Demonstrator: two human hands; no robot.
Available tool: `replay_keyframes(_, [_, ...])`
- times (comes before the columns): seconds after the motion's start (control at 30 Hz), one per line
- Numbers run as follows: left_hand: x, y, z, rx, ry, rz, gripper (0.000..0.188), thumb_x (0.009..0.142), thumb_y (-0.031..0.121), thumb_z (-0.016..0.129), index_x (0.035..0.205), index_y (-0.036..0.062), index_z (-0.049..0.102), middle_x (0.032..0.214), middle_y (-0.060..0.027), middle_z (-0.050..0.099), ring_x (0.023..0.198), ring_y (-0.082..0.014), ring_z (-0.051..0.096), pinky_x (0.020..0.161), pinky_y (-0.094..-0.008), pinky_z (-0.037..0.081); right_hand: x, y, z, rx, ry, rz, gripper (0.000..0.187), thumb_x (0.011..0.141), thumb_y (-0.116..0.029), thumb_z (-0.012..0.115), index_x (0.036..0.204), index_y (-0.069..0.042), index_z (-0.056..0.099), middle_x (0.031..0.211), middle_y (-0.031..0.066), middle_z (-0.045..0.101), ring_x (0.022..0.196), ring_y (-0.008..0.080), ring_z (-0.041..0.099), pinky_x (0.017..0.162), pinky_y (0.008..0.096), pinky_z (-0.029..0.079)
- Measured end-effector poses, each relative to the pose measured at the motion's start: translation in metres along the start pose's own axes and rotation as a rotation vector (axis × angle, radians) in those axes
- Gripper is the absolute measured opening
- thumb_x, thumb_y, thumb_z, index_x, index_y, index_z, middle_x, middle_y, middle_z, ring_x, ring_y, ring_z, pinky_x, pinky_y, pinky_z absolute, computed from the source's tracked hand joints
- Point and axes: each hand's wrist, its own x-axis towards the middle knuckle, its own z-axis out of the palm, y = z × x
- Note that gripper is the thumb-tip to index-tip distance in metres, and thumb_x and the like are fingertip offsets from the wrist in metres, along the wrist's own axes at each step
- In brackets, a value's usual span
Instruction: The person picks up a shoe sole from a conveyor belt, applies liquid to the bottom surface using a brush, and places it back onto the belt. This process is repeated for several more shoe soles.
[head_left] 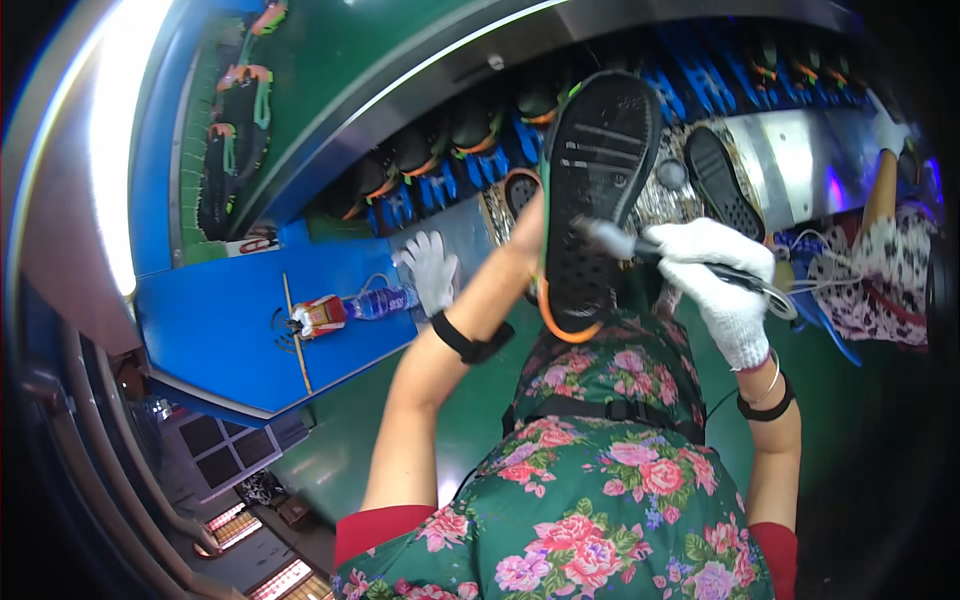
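Observation:
A black shoe sole [603,160] with ribs at one end, small holes at the other and an orange rim stands up in front of me. My left hand [527,240], bare, grips it by its left side; the fingers are partly hidden behind it. In a white knit glove, my right hand [715,275] is closed around the dark handle of a brush [612,240], which trails a pale tube or cord. The brush's blurred tip is over the sole's lower half, seemingly touching it. Another black sole [712,175] lies to the right on the metal bench.
Along the back, shoe parts [470,130] sit in a row on blue holders. At left, a blue table [215,335] bears a bottle [383,301], a red-and-white packet [322,316] and a white glove [431,270]. A co-worker's arm and patterned clothing [880,270] show at far right.

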Motion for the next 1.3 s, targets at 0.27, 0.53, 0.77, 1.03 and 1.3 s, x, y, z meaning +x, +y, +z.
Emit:
replay_keyframes(0.27, [-0.024, -0.060, -0.011, 0.242, 0.069, 0.148, 0.049, 0.117, 0.030, 0.047, 0.154, -0.0017, 0.052, 0.151, -0.0197, 0.062, 0.135, -0.0327, 0.065, 0.116, -0.0497, 0.054, 0.013, -0.001, -0.020, -0.362, -0.113, -0.222, 0.021, 0.084, -0.001, 0.082, 0.105, -0.004, 0.083, 0.107, 0.0126, 0.083, 0.093, 0.0265, 0.078, 0.086, 0.0370, 0.061])
replay_keyframes(0.53, [-0.037, -0.070, 0.004, -0.406, -0.175, 0.241, 0.080, 0.104, 0.058, 0.055, 0.157, -0.0007, 0.049, 0.152, -0.0242, 0.061, 0.132, -0.0423, 0.065, 0.115, -0.0607, 0.053, -0.012, -0.007, -0.001, -0.448, 0.033, -0.383, 0.023, 0.084, -0.004, 0.086, 0.107, -0.004, 0.085, 0.109, 0.0134, 0.083, 0.089, 0.0276, 0.077, 0.078, 0.0366, 0.059])
replay_keyframes(0.77, [-0.016, -0.076, 0.010, -0.370, -0.169, 0.264, 0.105, 0.094, 0.067, 0.067, 0.167, 0.0005, 0.033, 0.166, -0.0241, 0.044, 0.142, -0.0422, 0.057, 0.120, -0.0599, 0.048, -0.012, -0.021, 0.004, -0.564, 0.081, -0.416, 0.025, 0.079, 0.002, 0.087, 0.103, -0.004, 0.084, 0.108, 0.0138, 0.083, 0.091, 0.0272, 0.078, 0.080, 0.0370, 0.061])
replay_keyframes(1.03, [-0.021, -0.093, 0.031, -0.522, -0.260, 0.174, 0.085, 0.104, 0.071, 0.051, 0.166, 0.0143, 0.042, 0.163, -0.0188, 0.052, 0.146, -0.0414, 0.056, 0.124, -0.0624, 0.044, 0.020, -0.026, 0.002, -0.641, 0.065, -0.569, 0.040, 0.090, -0.009, 0.076, 0.129, -0.009, 0.080, 0.131, 0.0123, 0.078, 0.106, 0.0307, 0.075, 0.090, 0.0400, 0.060])
replay_keyframes(1.3, [-0.018, -0.092, 0.019, -0.468, -0.201, 0.200, 0.085, 0.104, 0.073, 0.049, 0.163, 0.0113, 0.047, 0.160, -0.0194, 0.056, 0.145, -0.0415, 0.057, 0.125, -0.0615, 0.041, 0.014, -0.023, 0.016, -0.438, -0.037, -0.520, 0.043, 0.090, -0.009, 0.078, 0.133, -0.012, 0.077, 0.130, 0.0115, 0.078, 0.113, 0.0289, 0.074, 0.095, 0.0421, 0.059])
